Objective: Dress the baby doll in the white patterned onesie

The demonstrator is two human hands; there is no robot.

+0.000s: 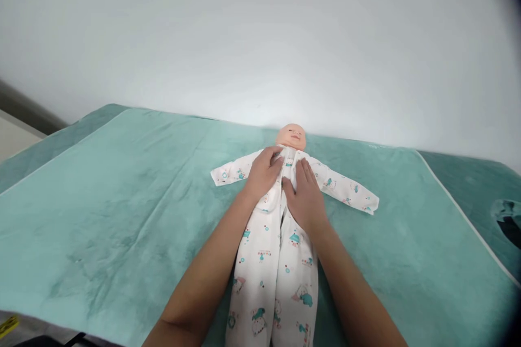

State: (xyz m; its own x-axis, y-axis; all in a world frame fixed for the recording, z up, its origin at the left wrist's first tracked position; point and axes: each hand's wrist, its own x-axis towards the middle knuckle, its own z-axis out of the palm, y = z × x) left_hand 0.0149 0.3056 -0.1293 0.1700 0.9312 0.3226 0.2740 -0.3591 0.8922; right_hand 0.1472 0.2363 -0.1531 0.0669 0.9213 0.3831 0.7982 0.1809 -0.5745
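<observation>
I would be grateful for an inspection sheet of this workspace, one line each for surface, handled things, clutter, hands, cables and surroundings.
Surface: green blanket with pale edging, creased at left, over a darker green cover.
Handled things: doll face up, head toward the wall; white printed clothing, sleeves spread to both sides.
Clutter: yellow-and-black item at the lower-left picture edge, off the blanket; identity unclear.
Hands: left hand and right hand both on the clothing's front; right fingers extended; whether the left pinches cloth, cannot tell.
Cables: nothing seen for certain.
Surroundings: plain pale wall behind the blanket.
</observation>
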